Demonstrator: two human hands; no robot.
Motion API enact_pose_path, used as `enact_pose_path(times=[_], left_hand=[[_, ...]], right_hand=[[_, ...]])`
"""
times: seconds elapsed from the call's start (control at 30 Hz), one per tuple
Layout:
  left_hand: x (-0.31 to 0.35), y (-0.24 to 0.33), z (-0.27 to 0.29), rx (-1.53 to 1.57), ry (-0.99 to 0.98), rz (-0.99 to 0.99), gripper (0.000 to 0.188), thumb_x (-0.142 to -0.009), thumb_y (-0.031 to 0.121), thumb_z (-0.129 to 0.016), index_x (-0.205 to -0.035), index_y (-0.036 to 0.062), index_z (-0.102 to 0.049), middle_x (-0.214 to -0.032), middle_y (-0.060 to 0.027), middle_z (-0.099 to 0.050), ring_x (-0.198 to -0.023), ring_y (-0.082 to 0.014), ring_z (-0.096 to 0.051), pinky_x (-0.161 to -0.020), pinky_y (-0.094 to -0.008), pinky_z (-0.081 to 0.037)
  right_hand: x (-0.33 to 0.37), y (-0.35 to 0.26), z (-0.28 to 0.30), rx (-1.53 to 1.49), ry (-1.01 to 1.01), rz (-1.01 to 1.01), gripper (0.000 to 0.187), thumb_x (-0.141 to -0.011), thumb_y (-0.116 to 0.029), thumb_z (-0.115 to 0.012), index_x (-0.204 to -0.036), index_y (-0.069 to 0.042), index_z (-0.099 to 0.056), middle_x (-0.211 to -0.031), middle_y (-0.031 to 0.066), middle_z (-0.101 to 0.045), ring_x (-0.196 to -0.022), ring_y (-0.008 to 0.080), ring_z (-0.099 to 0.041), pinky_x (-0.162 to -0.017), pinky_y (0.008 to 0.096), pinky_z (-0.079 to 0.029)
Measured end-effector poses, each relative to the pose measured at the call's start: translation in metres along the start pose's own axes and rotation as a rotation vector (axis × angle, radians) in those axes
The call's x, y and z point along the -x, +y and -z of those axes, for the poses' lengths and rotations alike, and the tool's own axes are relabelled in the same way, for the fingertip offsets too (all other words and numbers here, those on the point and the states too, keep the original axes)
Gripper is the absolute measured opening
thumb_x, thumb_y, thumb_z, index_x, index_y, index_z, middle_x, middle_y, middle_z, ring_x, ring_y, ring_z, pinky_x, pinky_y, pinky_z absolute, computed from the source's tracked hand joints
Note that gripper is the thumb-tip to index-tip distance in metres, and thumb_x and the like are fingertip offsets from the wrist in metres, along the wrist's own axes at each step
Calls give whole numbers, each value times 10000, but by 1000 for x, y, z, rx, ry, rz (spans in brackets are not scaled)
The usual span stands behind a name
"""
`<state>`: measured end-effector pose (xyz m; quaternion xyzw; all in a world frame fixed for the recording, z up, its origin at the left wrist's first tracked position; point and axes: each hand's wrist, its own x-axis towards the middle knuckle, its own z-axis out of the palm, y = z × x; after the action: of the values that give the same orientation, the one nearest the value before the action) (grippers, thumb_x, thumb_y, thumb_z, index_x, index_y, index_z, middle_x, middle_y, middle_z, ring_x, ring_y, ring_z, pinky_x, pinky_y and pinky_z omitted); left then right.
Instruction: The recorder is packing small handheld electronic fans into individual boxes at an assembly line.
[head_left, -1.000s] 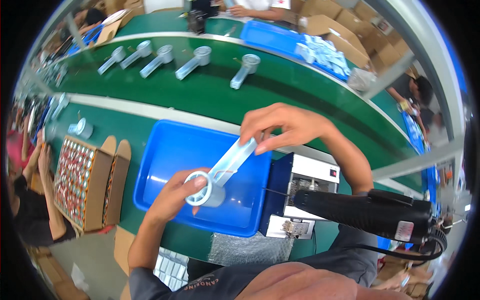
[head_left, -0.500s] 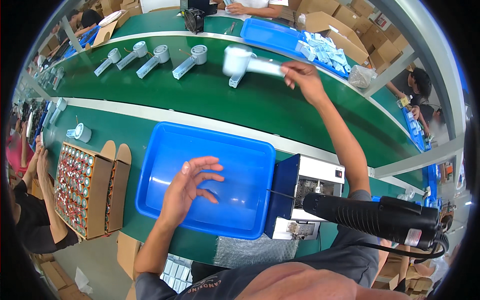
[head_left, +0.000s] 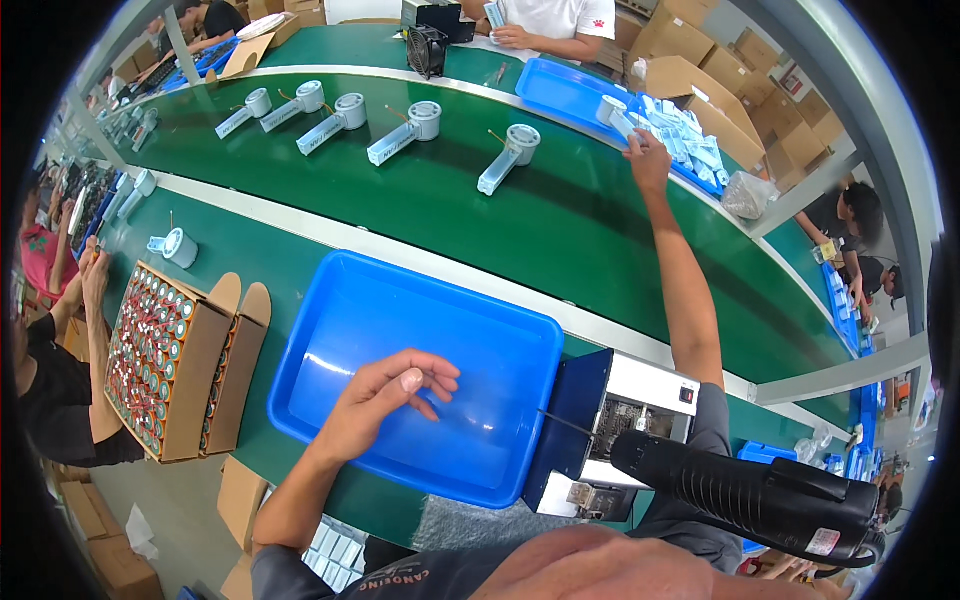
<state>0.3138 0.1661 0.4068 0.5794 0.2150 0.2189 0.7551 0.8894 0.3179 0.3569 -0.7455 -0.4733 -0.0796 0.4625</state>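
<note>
My right hand is stretched far out over the green conveyor belt. It grips a light-blue handheld fan body by the handle, at the near edge of the far blue tray. Over the large blue tray nearest me hovers my left hand, empty, its fingers loosely bent and apart. That tray's bottom shows bare around the hand. On the belt lies a fan body with a round head, a thin wire rising from it; several similar ones stretch off to the left.
Right of the near tray stands a screw feeder, with a black electric screwdriver in front. Light-blue parts fill the far tray's right end. At left, a cardboard box holds cylindrical cells beside a co-worker's arm.
My right hand has carried the fan body farther away and rightward, from above the belt to the far tray. My left hand's fingers have curled a little more. The whole view has shifted slightly.
</note>
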Motion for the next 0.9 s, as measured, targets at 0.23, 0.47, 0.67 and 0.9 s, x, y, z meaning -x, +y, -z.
enact_pose_path(times=[0.23, 0.47, 0.67, 0.9], left_hand=[[3, 0, -3, -22, -33, 15, 354, -1051, 247, -502, -1230, -33, -625, -1128, -126, -654, -1040, -184, -623, -831, -329, -539], [23, 26, -34, -153, -46, -162, 334, -992, 209, -576, -1198, -47, -637, -1110, -147, -658, -1030, -209, -635, -835, -336, -536], [124, 42, -4, -108, -342, -290, 423, -892, 313, -684, -1056, -76, -703, -1046, -237, -700, -944, -326, -679, -835, -403, -538], [325, -52, 92, 352, 417, -523, 406, -1039, 351, -463, -985, -28, -599, -890, -147, -671, -767, -221, -647, -672, -336, -512]], right_hand=[[8, 9, 0, 40, 0, 59, 479, -908, -221, -722, -1332, -38, -599, -1128, 239, -693, -803, 278, -743, -793, 406, -559], [93, -2, 116, 297, -111, 248, 663, -938, -354, -674, -1448, -10, -427, -1346, 216, -590, -1179, 379, -603, -1022, 443, -479], [195, -89, 237, 317, -718, 362, 432, -966, -232, -658, -1326, -6, -582, -1313, 176, -628, -1175, 310, -629, -1014, 403, -490], [348, -126, 528, -846, -300, -169, 560, -982, -321, -558, -1415, 26, -479, -1421, 292, -500, -1329, 356, -491, -1096, 485, -417]])
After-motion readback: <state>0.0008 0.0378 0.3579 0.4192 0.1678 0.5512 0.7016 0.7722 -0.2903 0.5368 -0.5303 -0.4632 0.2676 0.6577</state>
